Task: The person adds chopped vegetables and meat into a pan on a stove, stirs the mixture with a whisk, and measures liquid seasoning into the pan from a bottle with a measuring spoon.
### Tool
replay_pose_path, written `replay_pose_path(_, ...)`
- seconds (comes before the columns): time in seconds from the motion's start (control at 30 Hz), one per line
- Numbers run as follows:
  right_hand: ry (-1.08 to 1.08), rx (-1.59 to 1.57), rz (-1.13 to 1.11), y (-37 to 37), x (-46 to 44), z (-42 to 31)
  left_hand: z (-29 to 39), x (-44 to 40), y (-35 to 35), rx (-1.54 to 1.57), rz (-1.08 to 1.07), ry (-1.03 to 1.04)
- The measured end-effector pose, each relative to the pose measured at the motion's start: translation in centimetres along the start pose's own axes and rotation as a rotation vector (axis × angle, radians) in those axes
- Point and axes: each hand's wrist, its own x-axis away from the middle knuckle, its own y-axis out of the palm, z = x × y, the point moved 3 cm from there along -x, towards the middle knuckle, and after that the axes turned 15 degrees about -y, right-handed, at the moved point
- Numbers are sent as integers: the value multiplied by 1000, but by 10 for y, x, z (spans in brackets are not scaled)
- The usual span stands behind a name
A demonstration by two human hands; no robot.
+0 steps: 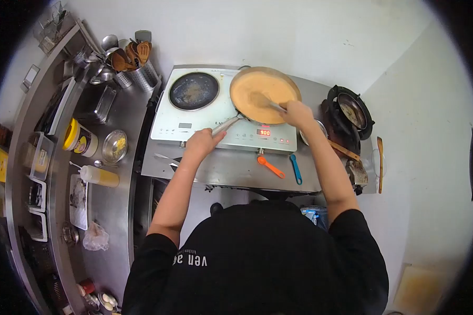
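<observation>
My left hand [202,143] is closed around the metal handle [227,125] of a frying pan [297,90] on the right side of the cooktop. Smooth orange sauce [252,81] covers the pan's bottom. In my right hand [298,114], above the pan's right rim, is the metal handle of a whisk [274,106]. The whisk's head is blurred and dips into the sauce. The white induction cooktop [194,118] shows 900 in red digits below the pan. An orange measuring spoon [271,167] and a blue one [296,169] lie in front of the cooktop.
A second dark pan [193,91] occupies the cooktop's left side. To the right stands a black gas burner [370,128] with a small pan. On the left counter are a squeeze bottle [101,177], a yellow-lidded tub [81,139], a bowl [114,147] and a utensil holder [143,77].
</observation>
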Motion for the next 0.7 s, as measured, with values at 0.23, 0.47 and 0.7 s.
replay_pose_path(0.23,117,205,-71,-21,7,21,-3,-10,9,-2,11,20)
replay_pose_path(0.47,-137,292,197,-47,44,16,-1,-8,5,-9,-14,-1)
replay_pose_path(0.7,35,382,36,11,38,58,-1,-7,5,3,-2,17)
